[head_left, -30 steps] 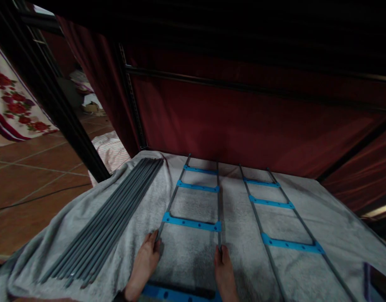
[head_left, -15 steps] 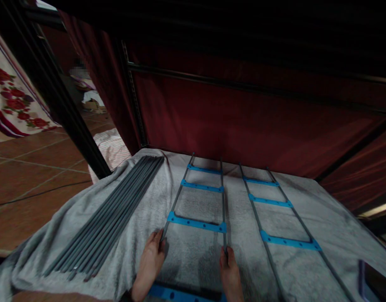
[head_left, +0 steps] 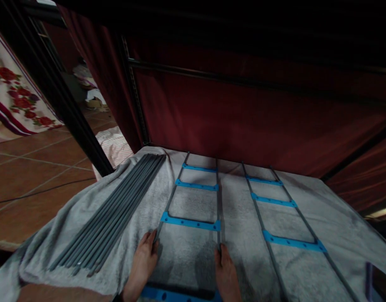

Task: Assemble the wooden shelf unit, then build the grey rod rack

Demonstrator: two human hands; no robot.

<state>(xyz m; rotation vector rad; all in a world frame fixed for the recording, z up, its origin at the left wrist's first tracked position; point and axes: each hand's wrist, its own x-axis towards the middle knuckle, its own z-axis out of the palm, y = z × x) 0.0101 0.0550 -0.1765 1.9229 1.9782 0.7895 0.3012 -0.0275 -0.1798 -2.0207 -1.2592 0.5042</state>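
Note:
A ladder-shaped frame lies flat in front of me, two thin grey rods joined by blue crosspieces [head_left: 190, 222]. My left hand [head_left: 144, 258] is closed around its left rod [head_left: 172, 197], below the third crosspiece. On the right rod [head_left: 218, 205], my right hand [head_left: 226, 268] has its fingers wrapped at about the same height. Another blue crosspiece [head_left: 177, 295] shows at the bottom edge, partly cut off. A second, similar frame [head_left: 295, 243] rests to the right, touched by neither hand.
A bundle of loose grey rods [head_left: 114, 209] lies on the left of the grey blanket [head_left: 239, 235]. A dark phone-like object [head_left: 379, 283] is at the lower right. A black post [head_left: 70, 117] stands at left; a dark red curtain [head_left: 243, 121] hangs behind.
The held frame has shifted left, away from the second frame, with both hands still on its rods. The view has also moved slightly.

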